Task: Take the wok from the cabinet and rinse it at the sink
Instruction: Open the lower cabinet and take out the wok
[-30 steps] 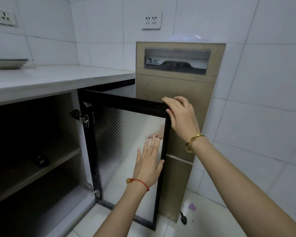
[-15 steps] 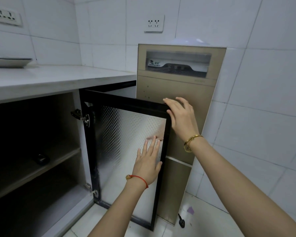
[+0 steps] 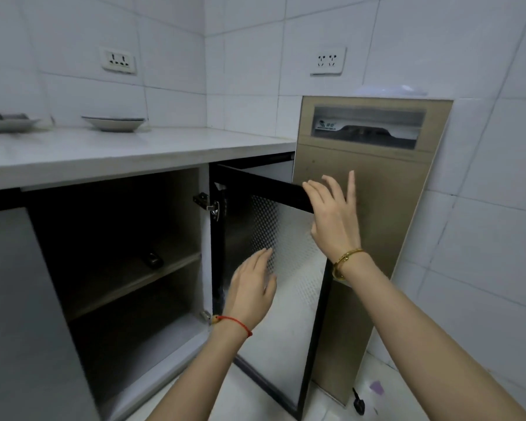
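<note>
The cabinet [image 3: 119,253] under the white counter stands open, its inside dark with one shelf. No wok shows in it; only a small dark object [image 3: 153,260] lies on the shelf. The black-framed frosted glass door [image 3: 289,259] is swung out to the right. My left hand [image 3: 251,288], with a red string at the wrist, hovers open in front of the door's inner face. My right hand [image 3: 334,217], with a gold bracelet, is at the door's top outer corner with fingers spread and lifted off the frame.
A tall gold-coloured appliance [image 3: 371,189] stands against the tiled wall right behind the open door. Two shallow plates [image 3: 113,123] sit on the counter [image 3: 134,153] at the left. A grey closed door [image 3: 19,314] is at the far left. A black plug [image 3: 358,402] lies on the floor.
My view has turned left, showing more counter and cabinet. My right hand has let go of the door's top edge and spread its fingers. My left hand has drifted left, away from the glass.
</note>
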Demonstrator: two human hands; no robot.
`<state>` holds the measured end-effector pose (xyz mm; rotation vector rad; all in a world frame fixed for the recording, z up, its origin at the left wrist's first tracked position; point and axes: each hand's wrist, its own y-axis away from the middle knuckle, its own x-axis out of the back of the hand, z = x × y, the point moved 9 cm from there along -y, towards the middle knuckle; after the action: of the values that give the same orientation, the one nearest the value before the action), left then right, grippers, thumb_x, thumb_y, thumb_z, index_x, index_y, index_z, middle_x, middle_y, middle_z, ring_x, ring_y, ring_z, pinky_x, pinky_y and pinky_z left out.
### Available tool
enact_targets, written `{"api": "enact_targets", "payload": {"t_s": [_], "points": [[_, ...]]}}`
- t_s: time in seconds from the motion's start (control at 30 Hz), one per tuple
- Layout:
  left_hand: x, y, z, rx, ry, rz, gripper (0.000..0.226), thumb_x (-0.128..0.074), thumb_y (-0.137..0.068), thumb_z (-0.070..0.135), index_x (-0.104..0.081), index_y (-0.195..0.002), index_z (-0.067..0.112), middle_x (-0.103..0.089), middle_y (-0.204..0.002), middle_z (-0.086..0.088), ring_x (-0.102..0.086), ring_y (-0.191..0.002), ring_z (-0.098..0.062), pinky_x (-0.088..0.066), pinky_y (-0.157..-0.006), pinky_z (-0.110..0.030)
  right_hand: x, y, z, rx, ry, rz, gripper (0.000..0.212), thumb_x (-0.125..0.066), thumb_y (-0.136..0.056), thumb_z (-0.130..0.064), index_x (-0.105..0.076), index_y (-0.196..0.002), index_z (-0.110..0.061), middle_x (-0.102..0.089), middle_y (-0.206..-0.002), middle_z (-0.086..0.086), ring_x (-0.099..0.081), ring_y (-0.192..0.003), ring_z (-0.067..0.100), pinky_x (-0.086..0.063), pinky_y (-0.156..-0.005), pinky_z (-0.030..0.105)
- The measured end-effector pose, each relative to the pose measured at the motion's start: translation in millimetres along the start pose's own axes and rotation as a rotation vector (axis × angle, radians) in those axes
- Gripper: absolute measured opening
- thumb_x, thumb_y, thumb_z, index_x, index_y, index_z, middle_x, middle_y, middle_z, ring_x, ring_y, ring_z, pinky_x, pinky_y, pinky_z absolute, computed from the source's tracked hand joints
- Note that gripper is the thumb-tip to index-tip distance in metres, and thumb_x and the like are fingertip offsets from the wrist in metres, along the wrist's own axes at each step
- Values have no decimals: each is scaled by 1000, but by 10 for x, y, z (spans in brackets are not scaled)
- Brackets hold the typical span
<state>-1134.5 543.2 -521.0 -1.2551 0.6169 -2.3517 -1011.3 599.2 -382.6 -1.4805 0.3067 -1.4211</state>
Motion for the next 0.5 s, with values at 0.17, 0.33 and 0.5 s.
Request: {"api": "enact_targets", "payload": {"t_s": [0.17, 0.33, 0.5], "points": [[597, 279, -450, 158, 13, 99, 51, -49, -96, 29, -37, -145, 21, -45, -145, 1, -40, -135, -14, -33, -114, -34, -39, 3, -756, 90, -342, 66, 42, -53, -86, -7, -58, -127, -10, -62, -125, 3, -50, -123, 24, -23, -118, 44], [1168, 598, -1043, 340, -40, 217, 49, -50, -97, 30, -38, -144, 22, -46, -145, 2, -42, -134, -13, -36, -112, -33, -409, 52, -1610, 83, -679, -168, 35, -49, -94, -20, -57, -127, -15, -62, -122, 1, -51, -118, 19, -38, -103, 37], [1416, 678, -1418, 425, 1, 238, 47, -50, -97, 26, -43, -142, 15, -50, -142, -4, -45, -132, -17, -37, -110, -30, -904, 60, -2058, 9, -816, -394, 38, -44, -98, -31, -51, -132, -17, -58, -129, 1, -47, -124, 19, -40, -105, 38]]}}
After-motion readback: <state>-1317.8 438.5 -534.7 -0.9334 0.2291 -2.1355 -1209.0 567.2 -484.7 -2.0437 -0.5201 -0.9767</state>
